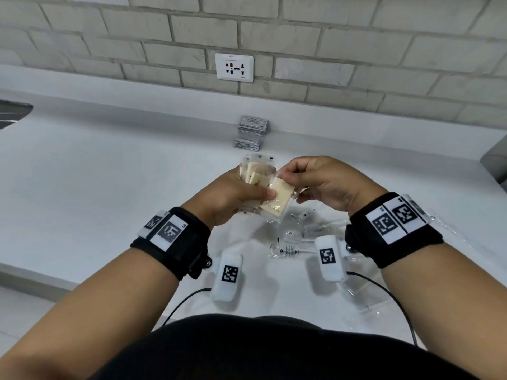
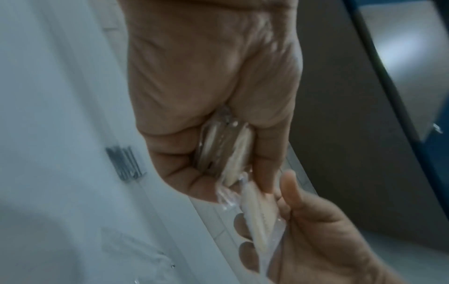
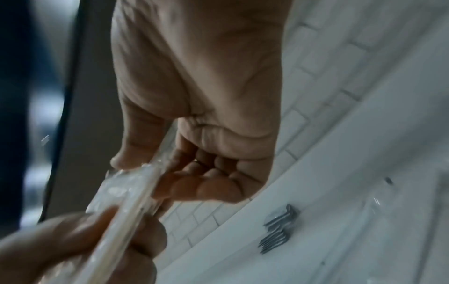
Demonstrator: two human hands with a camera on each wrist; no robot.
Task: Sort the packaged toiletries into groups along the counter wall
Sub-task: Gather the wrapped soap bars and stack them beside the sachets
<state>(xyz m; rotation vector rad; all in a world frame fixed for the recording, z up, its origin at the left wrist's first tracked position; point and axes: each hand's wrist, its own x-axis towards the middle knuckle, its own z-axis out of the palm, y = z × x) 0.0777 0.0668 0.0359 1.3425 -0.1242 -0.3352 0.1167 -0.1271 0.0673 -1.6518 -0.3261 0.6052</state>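
Above the white counter (image 1: 96, 174) my left hand (image 1: 233, 193) grips a bundle of clear packets holding cream soap bars (image 1: 256, 172), thumb across the front. My right hand (image 1: 321, 182) pinches the top corner of one more cream soap packet (image 1: 277, 200), which leans against the bundle under my left thumb. The left wrist view shows the packets edge-on (image 2: 226, 149) in the curled fingers, with the right hand's packet (image 2: 255, 217) just below. In the right wrist view the pinched packet (image 3: 136, 194) runs down toward my left hand. Two stacks of grey sachets (image 1: 251, 133) stand by the wall.
Loose clear packets with small white items (image 1: 296, 237) lie on the counter under my hands. A wall socket (image 1: 234, 67) sits in the brick wall. A sink edge (image 1: 13, 112) shows far left, a grey object (image 1: 496, 157) at the right edge. Cables trail from my wrist cameras.
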